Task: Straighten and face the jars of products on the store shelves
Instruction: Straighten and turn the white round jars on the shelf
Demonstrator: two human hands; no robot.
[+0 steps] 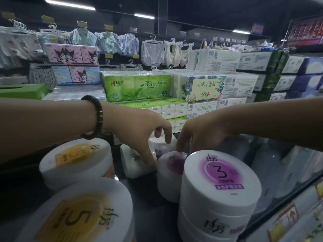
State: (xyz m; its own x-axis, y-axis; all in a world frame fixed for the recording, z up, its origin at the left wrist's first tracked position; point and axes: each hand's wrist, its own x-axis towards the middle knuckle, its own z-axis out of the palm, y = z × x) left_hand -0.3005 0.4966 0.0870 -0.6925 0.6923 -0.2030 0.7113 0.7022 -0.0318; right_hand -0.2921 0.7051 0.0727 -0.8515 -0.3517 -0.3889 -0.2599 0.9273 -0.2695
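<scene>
Head view, dark shelf top (150,198) carrying jars, left hand (139,130) curling round rear white jar (163,145), right hand (204,135) touching small purple-lidded jar (172,173), grip unclear, tissue packs (138,87) standing behind, strip lights (70,4) glowing overhead.

Dark shelf (150,206) carries purple-lidded jars (220,173), orange-lidded jars (76,155).

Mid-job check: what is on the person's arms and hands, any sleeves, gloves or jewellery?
Both forearms are bare, no sleeves in view. The left hand and right hand wear no gloves, and no rings show. A dark beaded bracelet circles the left wrist; the right wrist is bare.
</scene>
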